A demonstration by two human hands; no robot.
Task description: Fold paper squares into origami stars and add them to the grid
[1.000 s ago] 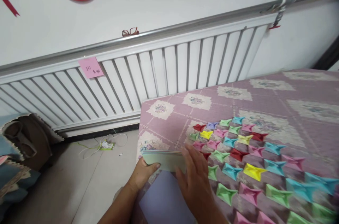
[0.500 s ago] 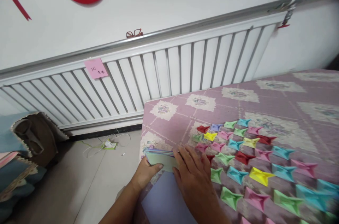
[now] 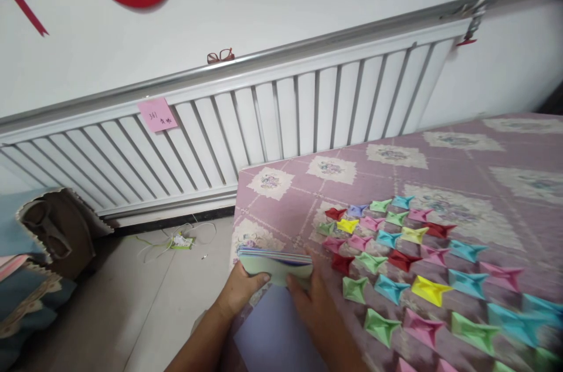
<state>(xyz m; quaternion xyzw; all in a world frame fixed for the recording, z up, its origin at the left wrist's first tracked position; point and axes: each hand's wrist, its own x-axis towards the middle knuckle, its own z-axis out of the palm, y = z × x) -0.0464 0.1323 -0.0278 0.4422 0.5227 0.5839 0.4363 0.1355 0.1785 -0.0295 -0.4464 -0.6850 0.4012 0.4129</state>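
Note:
A stack of coloured paper sheets (image 3: 277, 263) with a pale green sheet on top lies near the left front corner of the bed. My left hand (image 3: 240, 293) grips its near left edge, thumb on top. My right hand (image 3: 314, 307) is at the stack's near right edge, fingers curled under the sheets. Below the hands a lavender sheet (image 3: 272, 334) lies flat. To the right, several folded paper shapes (image 3: 396, 257) in red, pink, green, blue and yellow sit in rows on the bedcover.
The bed has a pink patterned cover (image 3: 461, 184). Behind it a white radiator (image 3: 264, 119) runs along the wall, with a pink note (image 3: 157, 114) stuck on it and red glasses (image 3: 220, 56) on the pipe above. A cable (image 3: 176, 238) lies on the floor; a brown bag (image 3: 48, 231) is at left.
My right hand has slid back from on top of the stack to its near edge, fingers now tucked under the sheets. The left hand keeps its grip. The camera has shifted slightly.

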